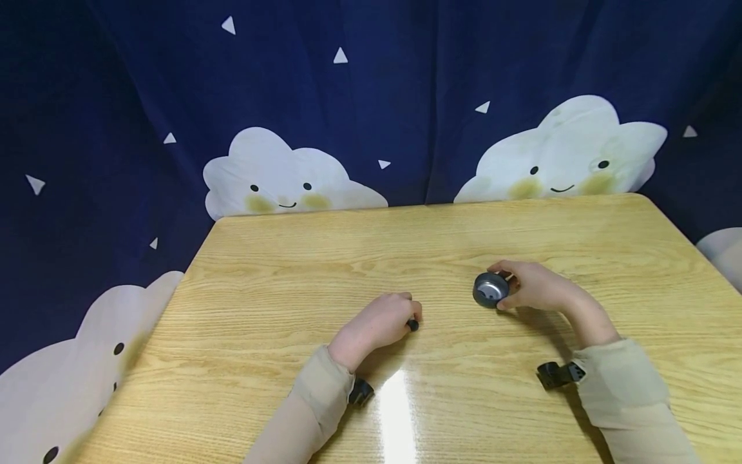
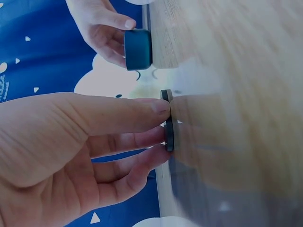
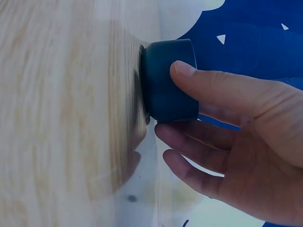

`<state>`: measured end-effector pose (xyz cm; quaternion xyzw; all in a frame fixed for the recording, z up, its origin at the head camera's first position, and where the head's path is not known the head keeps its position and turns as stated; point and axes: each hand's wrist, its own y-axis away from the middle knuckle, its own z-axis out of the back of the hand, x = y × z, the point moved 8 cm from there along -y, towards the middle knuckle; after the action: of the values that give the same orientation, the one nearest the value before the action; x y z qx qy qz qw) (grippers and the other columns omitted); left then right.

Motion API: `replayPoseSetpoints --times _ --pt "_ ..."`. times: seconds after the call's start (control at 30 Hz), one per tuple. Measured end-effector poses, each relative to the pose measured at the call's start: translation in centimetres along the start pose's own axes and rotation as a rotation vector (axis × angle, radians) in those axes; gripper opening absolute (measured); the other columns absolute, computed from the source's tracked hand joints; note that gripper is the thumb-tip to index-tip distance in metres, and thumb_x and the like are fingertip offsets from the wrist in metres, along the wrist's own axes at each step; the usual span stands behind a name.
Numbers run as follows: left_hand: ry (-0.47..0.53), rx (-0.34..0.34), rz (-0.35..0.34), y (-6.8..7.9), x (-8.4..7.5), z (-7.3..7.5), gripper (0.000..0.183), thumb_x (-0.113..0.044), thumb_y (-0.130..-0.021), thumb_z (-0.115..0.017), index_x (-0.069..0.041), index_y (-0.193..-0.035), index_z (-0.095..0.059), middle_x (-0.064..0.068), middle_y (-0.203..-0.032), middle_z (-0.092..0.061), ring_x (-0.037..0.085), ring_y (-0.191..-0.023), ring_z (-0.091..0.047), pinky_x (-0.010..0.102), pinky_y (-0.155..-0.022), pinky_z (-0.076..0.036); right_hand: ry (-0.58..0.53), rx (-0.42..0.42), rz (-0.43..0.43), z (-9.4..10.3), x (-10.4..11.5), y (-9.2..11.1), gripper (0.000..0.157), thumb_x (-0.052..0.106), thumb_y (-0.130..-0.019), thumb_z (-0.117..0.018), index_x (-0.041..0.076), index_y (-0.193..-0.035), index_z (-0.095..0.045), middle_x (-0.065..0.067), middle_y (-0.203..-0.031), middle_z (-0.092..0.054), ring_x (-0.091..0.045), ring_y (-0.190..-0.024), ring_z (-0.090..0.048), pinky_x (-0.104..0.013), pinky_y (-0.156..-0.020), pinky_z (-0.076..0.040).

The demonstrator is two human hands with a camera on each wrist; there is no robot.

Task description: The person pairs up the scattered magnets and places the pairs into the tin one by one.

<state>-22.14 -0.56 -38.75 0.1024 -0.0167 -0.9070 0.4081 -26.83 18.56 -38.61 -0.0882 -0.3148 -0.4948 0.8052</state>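
Observation:
My left hand (image 1: 382, 319) is low over the wooden table, left of the cup. Its thumb and fingertips pinch a thin, flat dark piece (image 2: 169, 135) along the table surface. In the head view only a small black end of that piece (image 1: 413, 325) shows; the fingers hide the rest. Farther right, my right hand (image 1: 536, 285) holds a small round cup (image 1: 490, 289) by its side, thumb and fingers around it. The cup stands upright, dark blue-grey outside and silvery inside, with small dark marks within. Its smooth outer wall (image 3: 165, 90) fills the right wrist view's middle.
The light wooden table (image 1: 278, 258) reaches back to a dark blue curtain (image 1: 394, 84) printed with smiling clouds and white triangles. Black wrist cameras (image 1: 559, 374) hang beside both sleeves. A bright reflection crosses the tabletop near the front.

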Motion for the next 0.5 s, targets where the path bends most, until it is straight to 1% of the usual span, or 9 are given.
replayPoseSetpoints --times 0.1,0.33,0.4,0.5 --pt "0.0 0.001 -0.002 -0.02 -0.03 -0.01 0.02 -0.008 -0.08 -0.066 -0.016 -0.099 -0.068 -0.001 -0.094 -0.06 0.013 -0.087 -0.059 0.023 -0.077 -0.047 -0.013 0.003 -0.002 -0.08 -0.13 -0.01 0.065 0.014 -0.071 -0.076 -0.006 -0.125 -0.045 -0.019 -0.105 -0.059 -0.026 -0.091 -0.059 -0.034 -0.074 -0.048" --pt "-0.01 0.002 -0.008 -0.12 -0.16 0.01 0.018 -0.009 -0.081 -0.065 -0.015 -0.098 -0.067 -0.001 -0.096 -0.061 0.014 -0.089 -0.06 0.023 -0.079 -0.047 -0.028 0.002 -0.014 -0.08 -0.34 -0.08 0.06 0.014 -0.072 -0.075 -0.002 -0.123 -0.048 -0.016 -0.104 -0.06 -0.025 -0.091 -0.058 -0.032 -0.072 -0.048" --pt "-0.016 0.003 -0.009 -0.14 -0.2 -0.01 0.017 -0.009 -0.081 -0.065 -0.015 -0.098 -0.067 -0.001 -0.095 -0.06 0.013 -0.088 -0.059 0.023 -0.078 -0.047 -0.03 0.003 -0.014 -0.09 -0.35 -0.07 0.06 0.014 -0.072 -0.075 -0.001 -0.123 -0.048 -0.016 -0.105 -0.06 -0.025 -0.091 -0.058 -0.032 -0.072 -0.048" --pt "-0.019 0.001 -0.01 -0.21 -0.21 -0.06 0.014 -0.01 -0.081 -0.065 -0.014 -0.094 -0.066 -0.002 -0.091 -0.059 0.01 -0.081 -0.057 0.022 -0.073 -0.046 -0.036 0.004 -0.009 -0.13 -0.33 -0.05 0.059 0.015 -0.072 -0.075 -0.001 -0.122 -0.049 -0.016 -0.105 -0.06 -0.025 -0.091 -0.058 -0.033 -0.073 -0.048"
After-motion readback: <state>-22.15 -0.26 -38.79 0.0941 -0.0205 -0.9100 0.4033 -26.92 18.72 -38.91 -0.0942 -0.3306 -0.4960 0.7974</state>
